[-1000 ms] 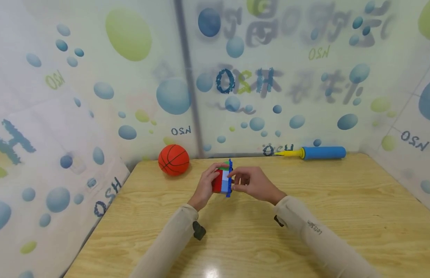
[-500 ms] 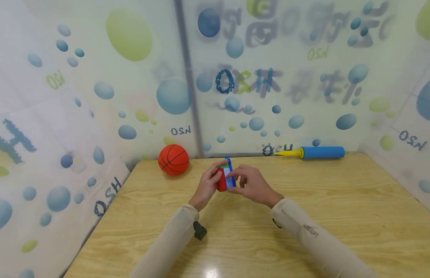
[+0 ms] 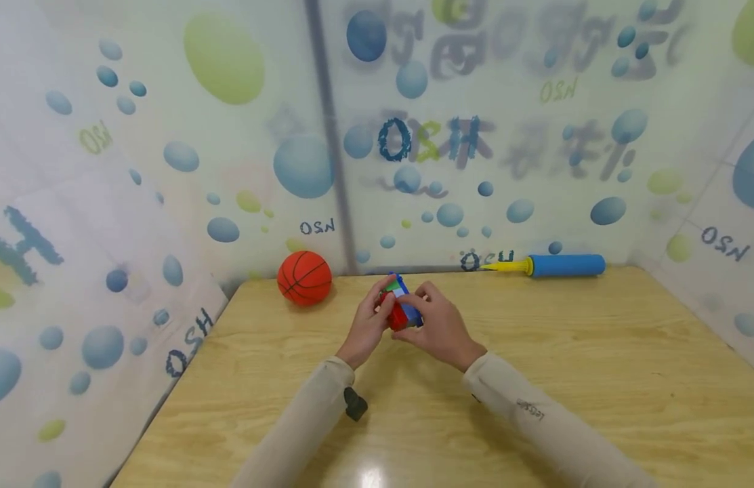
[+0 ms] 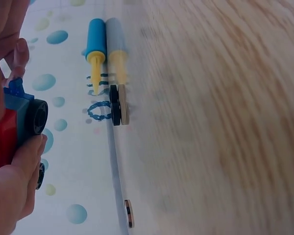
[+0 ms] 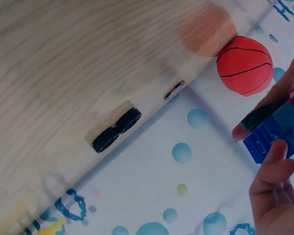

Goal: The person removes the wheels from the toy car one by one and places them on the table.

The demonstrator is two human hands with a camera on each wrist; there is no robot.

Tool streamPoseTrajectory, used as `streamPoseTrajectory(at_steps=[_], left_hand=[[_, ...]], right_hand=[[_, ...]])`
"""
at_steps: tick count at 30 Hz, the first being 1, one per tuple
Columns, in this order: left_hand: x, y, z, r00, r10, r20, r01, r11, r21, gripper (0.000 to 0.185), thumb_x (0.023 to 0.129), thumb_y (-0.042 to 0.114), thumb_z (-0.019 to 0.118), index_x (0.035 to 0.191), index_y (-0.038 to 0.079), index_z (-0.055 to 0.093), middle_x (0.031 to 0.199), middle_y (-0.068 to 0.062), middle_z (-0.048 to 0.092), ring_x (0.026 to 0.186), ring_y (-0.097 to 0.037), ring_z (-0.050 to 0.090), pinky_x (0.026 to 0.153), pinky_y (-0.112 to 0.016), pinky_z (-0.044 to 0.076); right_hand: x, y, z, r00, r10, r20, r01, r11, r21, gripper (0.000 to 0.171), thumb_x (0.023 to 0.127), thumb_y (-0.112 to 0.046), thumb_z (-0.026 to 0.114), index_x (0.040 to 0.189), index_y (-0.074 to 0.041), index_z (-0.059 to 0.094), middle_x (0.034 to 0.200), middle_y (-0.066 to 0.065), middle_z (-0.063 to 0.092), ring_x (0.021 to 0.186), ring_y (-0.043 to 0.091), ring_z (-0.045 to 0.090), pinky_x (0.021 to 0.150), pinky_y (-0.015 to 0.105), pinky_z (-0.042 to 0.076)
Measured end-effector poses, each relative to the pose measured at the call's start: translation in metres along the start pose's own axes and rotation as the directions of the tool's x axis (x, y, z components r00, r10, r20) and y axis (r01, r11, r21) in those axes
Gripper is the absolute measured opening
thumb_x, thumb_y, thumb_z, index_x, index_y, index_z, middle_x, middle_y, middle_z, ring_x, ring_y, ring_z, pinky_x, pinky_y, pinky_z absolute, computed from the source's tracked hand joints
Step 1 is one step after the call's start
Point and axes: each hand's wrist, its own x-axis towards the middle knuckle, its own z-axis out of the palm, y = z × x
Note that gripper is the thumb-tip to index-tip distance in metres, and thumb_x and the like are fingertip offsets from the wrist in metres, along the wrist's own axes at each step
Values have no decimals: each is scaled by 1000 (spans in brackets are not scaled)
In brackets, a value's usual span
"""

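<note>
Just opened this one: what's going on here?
A person is working with both hands on a small toy of red, blue and green blocks, held above the table. The left hand grips its red side while the right hand pinches the blue part. The left wrist view shows a black wheel at the toy's side. A red ball and a blue-and-yellow pump lie untouched toward the back.

A red-blue-green wheeled block toy [image 3: 405, 312] is held tilted.

Fingers [image 5: 274, 169] hold a blue-and-red block toy [image 5: 286, 121] near the right edge, a red ball [image 5: 245, 66] beyond.
</note>
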Motion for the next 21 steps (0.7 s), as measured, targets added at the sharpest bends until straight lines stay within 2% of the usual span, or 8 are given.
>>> streamPoseTrajectory(at_steps=[4, 8, 14, 21], left_hand=[[2, -1, 1, 1000, -7, -12, 7, 1000, 8, 46, 108, 31, 41, 154, 24, 36, 143, -22, 47, 120, -30, 58, 98, -45, 56], [1, -1, -1, 1000, -11, -11, 11, 1000, 10, 46, 110, 37, 32, 154, 23, 37, 144, -24, 47, 120, -33, 60, 99, -47, 55], [-1, 3, -5, 998, -34, -45, 38, 996, 87, 57, 109, 51, 18, 150, 22, 46, 142, -18, 54, 120, -38, 63, 99, -55, 54], [0, 5, -4, 997, -19, -72, 29, 989, 145, 60, 109, 49, 15, 145, 20, 54, 135, -17, 62, 114, -33, 65, 94, -56, 56]], right_hand=[[0, 3, 1, 995, -89, -36, 83, 986, -147, 55, 68, -32, 93, 116, -18, 71, 97, 6, 53, 59, 7, 43, 57, 18, 49], [0, 4, 3, 986, -156, -52, 141, 965, -221, 53, 71, -33, 92, 118, -19, 71, 98, 6, 54, 54, 5, 39, 54, 15, 46], [-3, 8, 0, 975, -212, -60, 189, 944, -269, 54, 76, -34, 89, 124, -20, 69, 99, 6, 56, 55, 7, 46, 55, 17, 49], [-4, 13, -2, 954, -296, -57, 268, 919, -290, 55, 78, -32, 87, 129, -22, 67, 99, 7, 60, 63, 11, 59, 58, 20, 54]])
